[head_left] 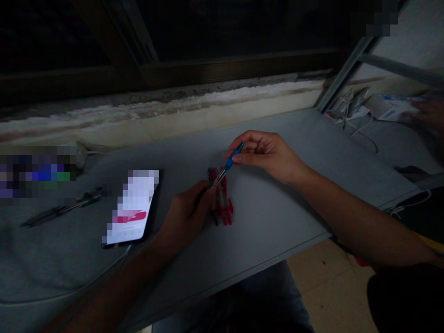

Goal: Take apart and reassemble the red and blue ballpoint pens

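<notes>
My right hand (265, 155) pinches the blue upper part of a slim ballpoint pen (225, 169) between thumb and fingers. My left hand (185, 217) closes around the pen's dark lower end, which disappears inside the fingers. Directly under the pen, a small bunch of red-and-clear pens (221, 199) lies on the grey table (277, 185), partly hidden by my left hand. A smartphone (133, 208) with a lit screen lies to the left of that hand, not touching it.
A dark pen (60, 210) lies at the table's far left, beside a blurred object (36, 173). At the upper right, another person's hand (425, 113) is near papers (395, 108) and white cables (350, 111). A window frame and sill run along the back.
</notes>
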Tool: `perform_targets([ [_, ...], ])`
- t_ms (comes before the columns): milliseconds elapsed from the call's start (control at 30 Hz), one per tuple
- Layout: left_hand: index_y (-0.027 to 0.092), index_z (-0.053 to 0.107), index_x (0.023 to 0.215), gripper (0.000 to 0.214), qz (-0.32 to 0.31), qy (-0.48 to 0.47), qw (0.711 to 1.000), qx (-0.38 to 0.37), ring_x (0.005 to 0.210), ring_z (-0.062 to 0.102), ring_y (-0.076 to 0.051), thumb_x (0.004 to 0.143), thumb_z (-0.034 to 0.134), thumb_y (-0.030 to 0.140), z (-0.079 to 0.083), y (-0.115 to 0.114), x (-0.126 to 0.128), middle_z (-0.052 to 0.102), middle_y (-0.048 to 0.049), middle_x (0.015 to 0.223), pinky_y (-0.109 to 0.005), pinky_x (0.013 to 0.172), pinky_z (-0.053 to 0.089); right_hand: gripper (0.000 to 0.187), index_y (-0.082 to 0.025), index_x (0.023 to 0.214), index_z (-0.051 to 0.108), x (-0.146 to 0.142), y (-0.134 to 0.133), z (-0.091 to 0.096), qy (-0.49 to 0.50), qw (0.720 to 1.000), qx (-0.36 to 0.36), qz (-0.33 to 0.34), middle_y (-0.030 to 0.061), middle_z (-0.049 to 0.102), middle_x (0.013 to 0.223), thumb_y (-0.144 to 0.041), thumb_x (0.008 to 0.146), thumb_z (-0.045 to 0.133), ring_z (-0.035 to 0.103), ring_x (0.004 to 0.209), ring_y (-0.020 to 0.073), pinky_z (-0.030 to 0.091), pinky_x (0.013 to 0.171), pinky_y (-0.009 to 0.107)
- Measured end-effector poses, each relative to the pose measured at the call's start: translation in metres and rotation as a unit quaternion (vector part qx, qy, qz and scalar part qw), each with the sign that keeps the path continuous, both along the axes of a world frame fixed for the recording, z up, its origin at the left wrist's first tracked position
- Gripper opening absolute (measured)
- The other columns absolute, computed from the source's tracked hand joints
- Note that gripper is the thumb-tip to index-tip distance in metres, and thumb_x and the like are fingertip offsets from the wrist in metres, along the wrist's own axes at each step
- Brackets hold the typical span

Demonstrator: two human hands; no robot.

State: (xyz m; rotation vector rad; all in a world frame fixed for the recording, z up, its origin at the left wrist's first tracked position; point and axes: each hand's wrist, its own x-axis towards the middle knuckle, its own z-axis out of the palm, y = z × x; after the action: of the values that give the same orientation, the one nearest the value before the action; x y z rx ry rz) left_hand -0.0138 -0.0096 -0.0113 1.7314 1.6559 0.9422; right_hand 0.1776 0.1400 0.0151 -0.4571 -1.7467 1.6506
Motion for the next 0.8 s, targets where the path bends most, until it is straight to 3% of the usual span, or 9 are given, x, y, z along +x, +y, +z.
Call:
perform_targets([
  [67,0.017,0.066,0.094,0.033,0.008,0.025,0.999,0.018,0.058,0.057,-0.013,0.105,0.043,0.039,-0.001,-0.001,0.000,0.061,0.0015,0.068,-0.024,0.056,0.044,0.037,-0.016,0.085,0.067,0.001,-0.001,0.000,-0.030,0.999,0.016,-0.016,0.0022,0.076,0.079,-0.043,0.073,0.090,0.068,0.067,0.0114,0.054,0.067,0.023],
  [200,0.017,0.069,0.102,0.034,0.023,0.066,0.997,0.035,0.058,0.058,-0.014,0.104,0.045,0.041,0.000,-0.001,0.000,0.063,0.0010,0.069,-0.024,0.054,0.043,0.054,-0.016,0.060,0.055,0.008,0.001,0.002,-0.166,0.981,0.094,-0.043,-0.0040,0.052,0.043,-0.058,0.092,0.067,0.044,0.039,0.0057,0.034,0.044,0.021],
  [300,0.017,0.070,0.106,0.038,0.040,0.066,0.997,0.026,0.056,0.058,-0.014,0.103,0.044,0.044,0.002,0.001,-0.001,0.062,0.0019,0.067,-0.024,0.052,0.042,0.042,-0.016,0.090,0.065,0.012,0.006,0.006,-0.138,0.985,0.099,0.003,-0.0034,0.064,0.060,-0.057,0.088,0.073,0.054,0.048,0.0074,0.040,0.049,0.020],
  [367,0.017,0.070,0.107,0.039,0.056,0.063,0.996,0.016,0.055,0.056,-0.014,0.103,0.044,0.046,0.002,0.002,-0.002,0.061,0.0026,0.065,-0.024,0.051,0.041,0.049,-0.017,0.105,0.062,0.015,0.010,0.008,-0.098,0.989,0.102,0.033,-0.0010,0.071,0.076,-0.054,0.080,0.082,0.061,0.059,0.0090,0.044,0.055,0.021],
  [433,0.017,0.070,0.103,0.039,0.058,0.064,0.996,0.009,0.055,0.056,-0.015,0.102,0.045,0.047,0.003,0.002,-0.002,0.061,0.0024,0.065,-0.024,0.051,0.041,0.045,-0.015,0.090,0.063,0.017,0.013,0.009,-0.146,0.980,0.133,0.027,-0.0007,0.068,0.069,-0.057,0.084,0.076,0.059,0.055,0.0084,0.042,0.054,0.021],
  [533,0.017,0.070,0.099,0.039,0.046,0.067,0.997,0.007,0.055,0.056,-0.015,0.102,0.046,0.047,0.002,0.002,-0.002,0.061,0.0022,0.064,-0.024,0.052,0.041,0.059,-0.016,0.064,0.056,0.019,0.014,0.010,-0.254,0.951,0.174,-0.032,-0.0031,0.051,0.046,-0.063,0.099,0.052,0.047,0.042,0.0064,0.036,0.049,0.023],
  [667,0.018,0.067,0.093,0.037,0.051,0.063,0.997,0.004,0.056,0.057,-0.014,0.102,0.045,0.047,0.002,0.001,-0.001,0.061,0.0027,0.065,-0.024,0.052,0.041,0.045,-0.016,0.091,0.063,0.018,0.013,0.009,-0.163,0.973,0.164,0.024,0.0002,0.067,0.070,-0.060,0.088,0.070,0.060,0.059,0.0093,0.042,0.056,0.022],
  [733,0.018,0.067,0.094,0.036,0.056,0.064,0.996,0.000,0.057,0.057,-0.014,0.103,0.046,0.046,0.002,0.002,-0.001,0.061,0.0029,0.066,-0.024,0.053,0.042,0.043,-0.015,0.086,0.063,0.018,0.013,0.009,-0.179,0.967,0.175,0.043,-0.0008,0.065,0.064,-0.058,0.090,0.069,0.058,0.057,0.0090,0.041,0.057,0.022],
  [800,0.018,0.068,0.097,0.034,0.059,0.061,0.996,-0.003,0.057,0.057,-0.014,0.103,0.047,0.045,0.002,0.003,-0.001,0.061,0.0031,0.066,-0.024,0.053,0.042,0.048,-0.015,0.074,0.060,0.019,0.014,0.008,-0.218,0.956,0.194,0.010,-0.0018,0.059,0.054,-0.056,0.099,0.057,0.052,0.051,0.0079,0.040,0.056,0.023],
])
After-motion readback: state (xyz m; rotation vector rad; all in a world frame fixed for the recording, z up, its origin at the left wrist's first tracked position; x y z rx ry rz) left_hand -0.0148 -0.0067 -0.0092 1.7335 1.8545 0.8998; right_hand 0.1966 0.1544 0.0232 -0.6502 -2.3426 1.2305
